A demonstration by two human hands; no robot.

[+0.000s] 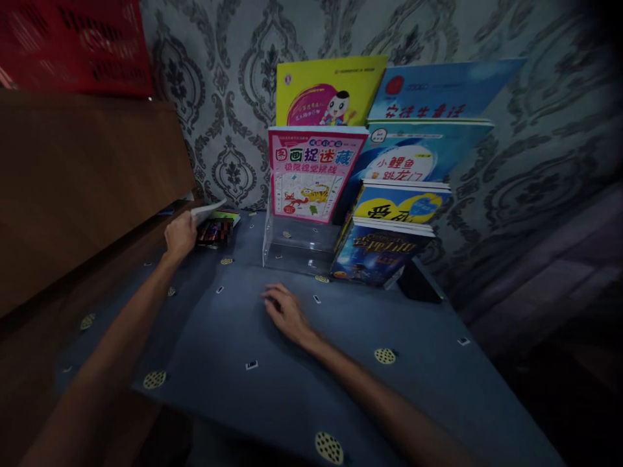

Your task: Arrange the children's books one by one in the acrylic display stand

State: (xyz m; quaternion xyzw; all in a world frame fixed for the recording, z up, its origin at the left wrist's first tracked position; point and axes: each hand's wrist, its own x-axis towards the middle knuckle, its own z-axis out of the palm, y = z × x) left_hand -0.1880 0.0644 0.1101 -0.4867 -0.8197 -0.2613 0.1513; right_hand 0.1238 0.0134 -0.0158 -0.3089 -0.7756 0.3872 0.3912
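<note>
At the far left of the table, my left hand is closed on the edge of a thin book, which is tilted up with its pale side showing. Just under and beside it lies a small pile of books, partly hidden by the held one. My right hand hovers over or rests on the table's middle, fingers loosely bent and apart, holding nothing. Beyond it stands a clear tiered rack. A pink picture book is on its left side, in front of a yellow book.
The rack's right side bears several books, among them a dark blue one in front and a light blue one at the back. A patterned wall rises behind. A brown wooden panel and a red basket bound the left.
</note>
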